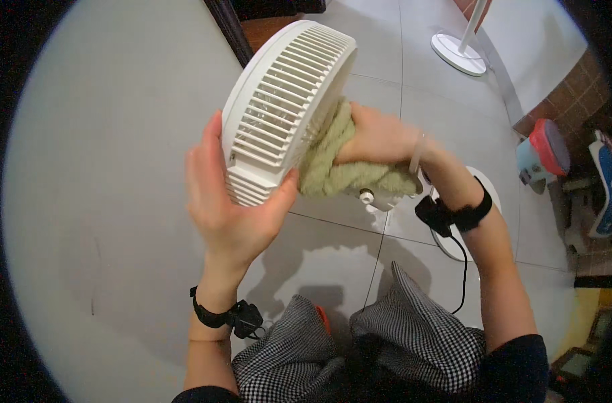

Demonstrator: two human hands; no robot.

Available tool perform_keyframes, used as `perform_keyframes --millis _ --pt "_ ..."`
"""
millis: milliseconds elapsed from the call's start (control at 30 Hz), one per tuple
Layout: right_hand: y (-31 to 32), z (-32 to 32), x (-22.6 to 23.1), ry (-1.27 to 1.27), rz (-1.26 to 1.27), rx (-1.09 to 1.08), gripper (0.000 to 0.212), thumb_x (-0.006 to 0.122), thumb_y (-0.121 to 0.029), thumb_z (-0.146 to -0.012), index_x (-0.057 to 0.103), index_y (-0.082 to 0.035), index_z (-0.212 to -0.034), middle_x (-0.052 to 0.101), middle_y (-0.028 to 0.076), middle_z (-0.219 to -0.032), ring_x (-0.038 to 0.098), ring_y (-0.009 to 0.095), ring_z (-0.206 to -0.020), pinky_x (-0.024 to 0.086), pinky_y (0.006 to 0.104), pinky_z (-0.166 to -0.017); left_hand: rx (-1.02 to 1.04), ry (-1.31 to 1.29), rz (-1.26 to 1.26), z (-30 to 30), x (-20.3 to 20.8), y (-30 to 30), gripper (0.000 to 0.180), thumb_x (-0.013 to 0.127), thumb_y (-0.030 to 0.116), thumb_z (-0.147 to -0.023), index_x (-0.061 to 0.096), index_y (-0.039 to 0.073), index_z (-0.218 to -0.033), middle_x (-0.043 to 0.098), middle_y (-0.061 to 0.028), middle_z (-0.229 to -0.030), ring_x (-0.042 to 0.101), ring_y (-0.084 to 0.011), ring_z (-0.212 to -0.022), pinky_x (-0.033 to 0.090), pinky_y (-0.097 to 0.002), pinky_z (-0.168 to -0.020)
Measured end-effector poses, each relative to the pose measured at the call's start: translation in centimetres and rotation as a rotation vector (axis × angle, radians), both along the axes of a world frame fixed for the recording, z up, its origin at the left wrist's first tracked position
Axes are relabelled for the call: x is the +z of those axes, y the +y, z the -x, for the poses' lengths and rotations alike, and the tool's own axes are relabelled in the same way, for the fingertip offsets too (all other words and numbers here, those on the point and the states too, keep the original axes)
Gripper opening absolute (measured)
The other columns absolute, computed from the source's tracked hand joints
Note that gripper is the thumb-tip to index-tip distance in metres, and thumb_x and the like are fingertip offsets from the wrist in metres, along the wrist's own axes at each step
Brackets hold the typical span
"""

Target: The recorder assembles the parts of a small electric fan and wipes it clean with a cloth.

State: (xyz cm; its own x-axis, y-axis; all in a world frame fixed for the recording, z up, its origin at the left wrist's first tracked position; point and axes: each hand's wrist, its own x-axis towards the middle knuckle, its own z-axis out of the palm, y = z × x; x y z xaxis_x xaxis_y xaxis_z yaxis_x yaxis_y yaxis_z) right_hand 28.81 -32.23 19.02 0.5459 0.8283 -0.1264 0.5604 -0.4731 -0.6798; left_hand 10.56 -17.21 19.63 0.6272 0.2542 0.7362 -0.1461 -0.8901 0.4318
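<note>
A white fan head (289,101) with a slatted rim is tilted in front of me, above the floor. My left hand (228,205) grips its lower edge, the thumb on the near side and the fingers along the front rim. In my right hand (383,138) is a fluffy light green cloth (329,174), pressed against the back of the fan head; some of those fingers are hidden behind the cloth. Just below the cloth a small white knob (366,197) sticks out of the motor housing. A white round base (490,191) shows partly behind my right forearm.
Grey floor tiles (333,248) lie below. Another white round base with a pole (457,54) stands at the far right by the wall. On the right are a red and light blue bin-like container (551,148) and a blue and white object (608,188). Dark furniture (228,30) is at the top.
</note>
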Motion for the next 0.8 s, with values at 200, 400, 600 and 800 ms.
perform_keyframes --millis 200,400,600,800 --pt "-0.3 -5.5 -6.2 0.868 -0.369 0.014 0.054 0.062 -0.033 -0.090 0.047 -0.001 -0.131 0.056 0.010 -0.127 0.059 0.017 -0.107 0.047 0.0289 -0.092 -0.003 -0.032 0.126 -0.5 -0.8 1.2 0.082 0.079 0.007 -0.065 0.039 -0.005 -0.136 0.053 -0.0150 -0.121 0.054 -0.0239 -0.111 0.044 -0.0353 -0.096" --pt "0.5 -2.6 -2.6 -0.343 0.443 0.399 0.046 0.058 -0.031 -0.088 0.055 -0.004 -0.125 0.058 0.016 -0.122 0.060 0.026 -0.100 0.048 0.0339 -0.087 -0.005 0.044 -0.115 -1.9 0.6 0.0 0.081 0.080 0.014 -0.064 0.043 -0.002 -0.134 0.056 -0.0148 -0.112 0.058 -0.0264 -0.101 0.048 -0.0375 -0.087" --pt "-0.1 7.7 -9.6 -0.942 0.035 -0.163 0.052 0.055 -0.037 -0.082 0.058 -0.007 -0.124 0.051 0.025 -0.128 0.050 0.039 -0.113 0.040 0.0486 -0.096 0.021 0.167 -0.072 -2.5 -1.8 -0.1 0.080 0.080 0.016 -0.064 0.043 -0.001 -0.133 0.056 -0.0175 -0.107 0.059 -0.0302 -0.095 0.049 -0.0377 -0.080" --pt "-0.7 5.6 -13.6 -0.613 -0.352 -0.081 0.055 0.065 -0.027 -0.080 0.052 -0.009 -0.130 0.045 0.026 -0.134 0.046 0.038 -0.120 0.039 0.0475 -0.098 0.046 0.284 -0.030 -1.4 -5.0 0.9 0.078 0.076 0.016 -0.065 0.040 -0.002 -0.131 0.052 -0.0158 -0.109 0.060 -0.0301 -0.092 0.054 -0.0377 -0.070"
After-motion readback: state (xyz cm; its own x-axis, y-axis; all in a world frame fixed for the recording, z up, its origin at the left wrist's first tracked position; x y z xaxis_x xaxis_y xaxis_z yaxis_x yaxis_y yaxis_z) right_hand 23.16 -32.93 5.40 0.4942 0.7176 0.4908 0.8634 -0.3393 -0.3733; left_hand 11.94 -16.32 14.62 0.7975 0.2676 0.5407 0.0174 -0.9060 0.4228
